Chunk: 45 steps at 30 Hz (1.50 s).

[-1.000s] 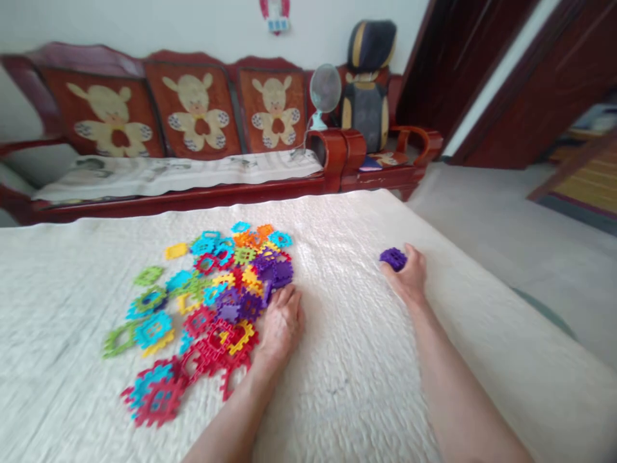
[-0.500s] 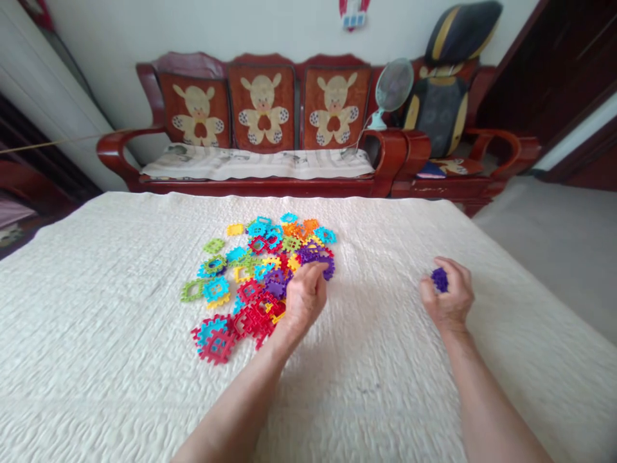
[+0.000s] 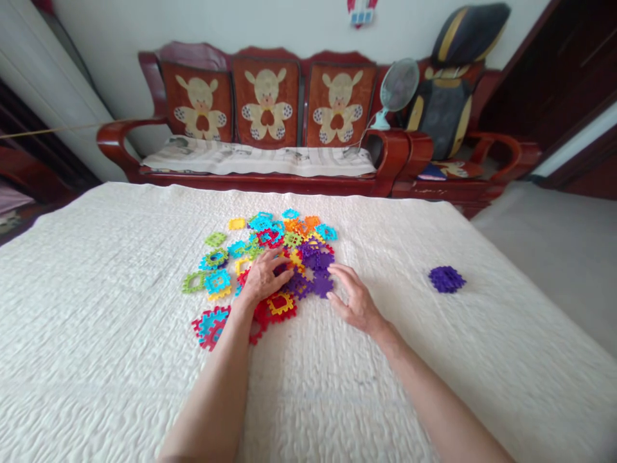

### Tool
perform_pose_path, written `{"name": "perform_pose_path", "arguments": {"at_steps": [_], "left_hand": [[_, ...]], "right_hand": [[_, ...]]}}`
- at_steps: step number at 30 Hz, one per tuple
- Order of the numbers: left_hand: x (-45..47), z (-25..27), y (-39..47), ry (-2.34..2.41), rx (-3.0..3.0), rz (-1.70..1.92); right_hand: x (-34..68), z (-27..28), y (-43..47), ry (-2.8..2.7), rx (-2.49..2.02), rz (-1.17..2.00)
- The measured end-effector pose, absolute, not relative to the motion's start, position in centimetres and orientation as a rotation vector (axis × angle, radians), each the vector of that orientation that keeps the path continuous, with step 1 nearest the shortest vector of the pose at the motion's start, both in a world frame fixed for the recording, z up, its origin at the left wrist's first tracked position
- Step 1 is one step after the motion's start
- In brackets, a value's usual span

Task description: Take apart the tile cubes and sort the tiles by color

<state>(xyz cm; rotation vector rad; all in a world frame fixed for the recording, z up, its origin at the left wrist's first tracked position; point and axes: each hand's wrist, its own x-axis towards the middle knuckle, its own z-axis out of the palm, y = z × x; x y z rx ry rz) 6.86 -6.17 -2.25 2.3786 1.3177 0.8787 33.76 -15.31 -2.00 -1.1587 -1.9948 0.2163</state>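
A loose heap of notched plastic building pieces [image 3: 263, 241] in red, blue, green, yellow, orange and purple lies mid-table. My left hand [image 3: 264, 276] rests over the heap's middle, fingers apart, hiding some pieces; its fingertips are beside purple ones. At the heap's right edge is my right hand [image 3: 354, 297], thumb and fingers apart around the side of a solid purple piece [image 3: 322, 283]. Whether they touch it I cannot tell. Well to the right, a small stack of purple pieces [image 3: 447, 280] sits apart on the cloth.
A white quilted cloth [image 3: 120, 360] covers the table. Beyond its far edge stands a wooden sofa [image 3: 250, 183] with bear-patterned cushions [image 3: 267, 103]. A small fan [image 3: 399, 85] and a chair with a dark padded cover [image 3: 439, 116] are at the back right.
My right hand has let go of the purple stack on the right and moved left to the heap. My left hand has shifted left over the pieces and its fingers have opened.
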Motion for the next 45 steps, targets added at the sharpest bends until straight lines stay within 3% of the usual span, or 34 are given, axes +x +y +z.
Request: {"name": "perform_pose_path", "arguments": {"at_steps": [13, 20, 28, 36, 45], "left_hand": [[7.5, -2.8, -5.3, 1.350, 2.366, 1.004], [7.8, -2.9, -5.1, 1.349, 2.368, 1.013], [7.6, -3.0, -4.9, 1.344, 2.393, 0.972], [7.7, -2.7, -4.9, 1.329, 2.385, 0.990], [7.6, -3.3, -4.5, 1.352, 2.373, 0.996]], "right_hand": [[28.2, -2.0, -15.4, -2.169, -1.257, 0.116], [30.3, -2.2, -15.1, -1.937, -1.131, 0.195], [35.5, -3.1, -12.8, -1.641, -1.661, 0.239], [36.1, -3.6, -12.5, -1.693, -1.662, 0.034], [39.2, -2.5, -12.9, -2.105, -1.501, 0.324]]}}
